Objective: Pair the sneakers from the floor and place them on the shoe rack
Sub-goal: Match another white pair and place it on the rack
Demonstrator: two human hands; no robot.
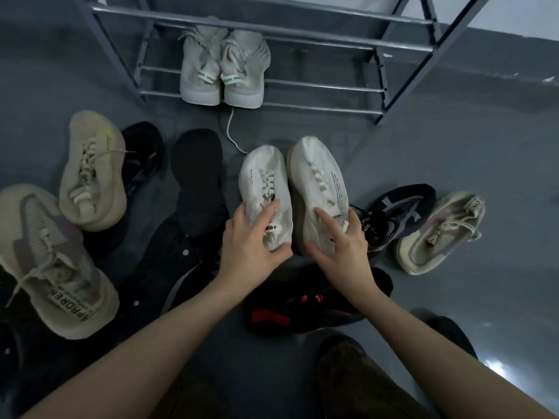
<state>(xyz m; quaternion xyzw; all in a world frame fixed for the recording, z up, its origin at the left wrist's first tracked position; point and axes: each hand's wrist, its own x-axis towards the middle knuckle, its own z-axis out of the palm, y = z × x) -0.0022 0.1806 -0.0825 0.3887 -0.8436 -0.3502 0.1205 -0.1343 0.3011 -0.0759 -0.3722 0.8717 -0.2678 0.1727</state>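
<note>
Your left hand [248,237] grips one white sneaker [264,189], right hand [338,240] its mate [317,176]; heel-only holds risk toes sagging, catching the rack rail [317,107].

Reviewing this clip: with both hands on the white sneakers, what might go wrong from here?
1. The left hand and right hand each grip one white knit sneaker only near the heel, so a toe may sag or slip during lifting.
2. A loose white lace trails toward the grey metal shoe rack and may snag.
</note>
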